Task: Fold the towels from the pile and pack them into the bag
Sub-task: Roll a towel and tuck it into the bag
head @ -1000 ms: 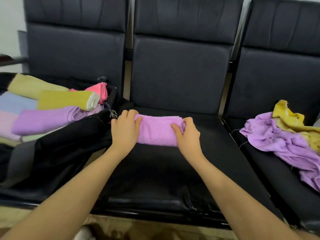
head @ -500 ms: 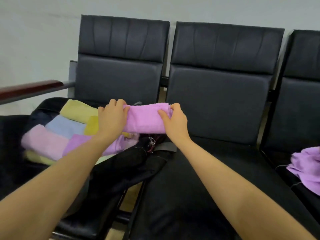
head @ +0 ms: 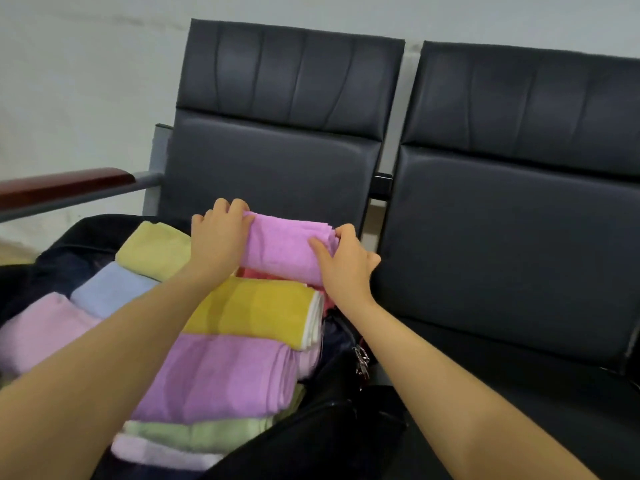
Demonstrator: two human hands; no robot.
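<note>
Over the open black bag on the left-hand seat, both hands hold a folded purple towel by its ends. The left hand has its fingers curled over the towel's left end, and the right hand pinches the right end between thumb and fingers, so each grip is closed on the towel. The towel sits low over a coral towel at the far side of the bag, apparently touching it. Nearer lie a mustard towel and a larger purple towel, with pale green, yellow-green, light blue and pink towels around them. A metal clasp hangs at the bag's right edge, beside the next black seat.
</note>
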